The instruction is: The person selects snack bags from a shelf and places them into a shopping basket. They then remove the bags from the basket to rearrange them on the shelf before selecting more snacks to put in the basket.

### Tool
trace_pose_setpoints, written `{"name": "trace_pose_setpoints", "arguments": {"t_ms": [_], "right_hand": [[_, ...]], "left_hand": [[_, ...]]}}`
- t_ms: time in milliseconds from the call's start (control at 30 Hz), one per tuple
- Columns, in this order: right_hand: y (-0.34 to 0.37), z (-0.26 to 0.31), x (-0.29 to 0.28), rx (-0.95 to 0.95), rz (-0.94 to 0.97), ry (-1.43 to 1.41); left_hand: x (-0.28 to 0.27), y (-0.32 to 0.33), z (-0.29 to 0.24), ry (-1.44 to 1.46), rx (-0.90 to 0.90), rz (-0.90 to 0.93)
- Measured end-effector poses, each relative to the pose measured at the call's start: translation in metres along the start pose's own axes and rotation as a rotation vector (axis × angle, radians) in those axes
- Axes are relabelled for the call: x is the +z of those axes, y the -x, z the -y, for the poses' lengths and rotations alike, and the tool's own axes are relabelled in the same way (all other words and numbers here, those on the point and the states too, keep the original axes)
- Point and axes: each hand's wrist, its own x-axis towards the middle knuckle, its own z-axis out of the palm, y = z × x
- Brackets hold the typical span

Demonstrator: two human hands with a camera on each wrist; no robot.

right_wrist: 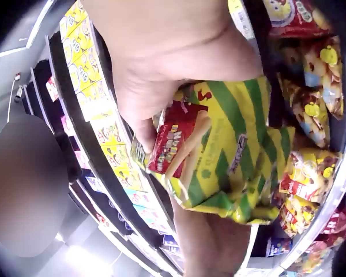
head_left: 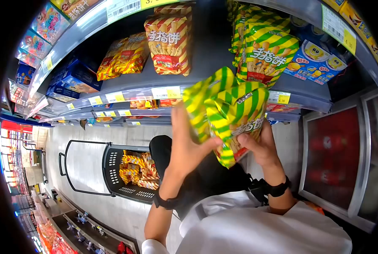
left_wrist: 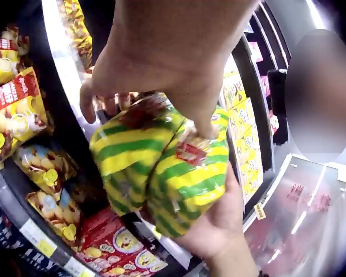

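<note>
Two yellow-and-green striped bags of finger biscuits are held together between my hands, in front of the shelf edge. The nearer bag (head_left: 240, 106) overlaps the other bag (head_left: 197, 99), which leans to the left. My left hand (head_left: 187, 142) grips the pair from the left, thumb at the lower end of the nearer bag. From the right, my right hand (head_left: 263, 146) grips the nearer bag, its thumb across the front. In the left wrist view both striped bags lie side by side between the hands. Matching striped bags (head_left: 265, 55) stand on the shelf just behind.
Red-and-cream striped biscuit bags (head_left: 168, 46) and smaller yellow-red bags (head_left: 132, 53) stand further left on the shelf (head_left: 210, 78). Blue cookie boxes (head_left: 318, 63) are at right. A black shopping basket (head_left: 112, 169) with several snack bags sits on the floor. A glass-fronted cabinet (head_left: 333, 148) stands right.
</note>
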Motion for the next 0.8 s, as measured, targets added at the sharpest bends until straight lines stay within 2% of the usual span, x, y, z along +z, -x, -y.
{"name": "trace_pose_setpoints", "arguments": {"t_ms": [33,67,100,167,200,233,300,333,367,400,433,500,567,600,633,667,700,733,800], "right_hand": [[-0.003,0.000,0.005,-0.067,-0.079,0.060],[-0.005,0.000,0.007,-0.105,-0.079,0.077],[-0.006,-0.001,0.010,-0.107,-0.079,0.073],[-0.010,-0.004,0.019,-0.156,-0.042,0.118],[-0.013,0.000,0.025,-0.166,-0.015,0.130],[-0.013,0.001,0.031,-0.161,-0.020,0.194],[-0.009,0.009,0.039,-0.114,-0.025,0.296],[-0.009,0.011,0.031,-0.209,0.074,0.431],[-0.011,0.013,0.024,-0.303,0.175,0.563],[-0.012,0.024,0.028,-0.341,0.157,0.639],[-0.015,0.025,0.025,-0.470,0.166,0.663],[-0.014,0.025,0.012,-0.447,0.136,0.599],[-0.018,0.022,-0.008,-0.585,-0.173,0.549],[-0.025,0.026,-0.019,-0.656,-0.289,0.536],[-0.031,0.031,-0.027,-0.656,-0.279,0.540],[-0.038,0.035,-0.034,-0.685,-0.391,0.634],[-0.043,0.040,-0.039,-0.717,-0.518,0.730],[-0.051,0.043,-0.045,-0.733,-0.530,0.739],[-0.069,0.045,-0.052,-0.652,-0.412,0.507]], "left_hand": [[-0.004,-0.004,-0.006,-0.043,-0.064,-0.014],[-0.001,-0.005,-0.016,0.127,-0.170,-0.007],[-0.002,-0.003,-0.013,0.123,-0.169,-0.007],[-0.005,0.005,-0.003,0.182,0.058,0.040],[-0.013,0.003,-0.014,-0.198,0.142,0.082],[-0.014,0.003,-0.019,-0.192,0.143,0.091],[-0.012,0.004,-0.024,-0.088,-0.255,0.195],[-0.007,0.009,-0.021,0.083,-0.163,0.034],[-0.006,0.008,-0.024,0.138,-0.130,-0.001],[-0.009,0.011,-0.012,0.257,-0.119,-0.041],[-0.013,0.014,0.000,0.375,-0.111,-0.087],[-0.018,0.014,0.008,0.495,-0.107,-0.134],[-0.024,0.009,0.020,0.472,-0.057,-0.128],[-0.030,0.006,0.025,0.389,-0.039,-0.004],[-0.032,0.000,0.024,0.305,-0.020,0.116],[-0.030,-0.009,0.017,0.291,-0.035,0.160],[-0.025,-0.025,0.011,0.133,0.135,0.201],[-0.018,-0.042,-0.001,0.239,0.125,0.249],[-0.009,-0.068,-0.017,0.433,0.049,0.299]]}}
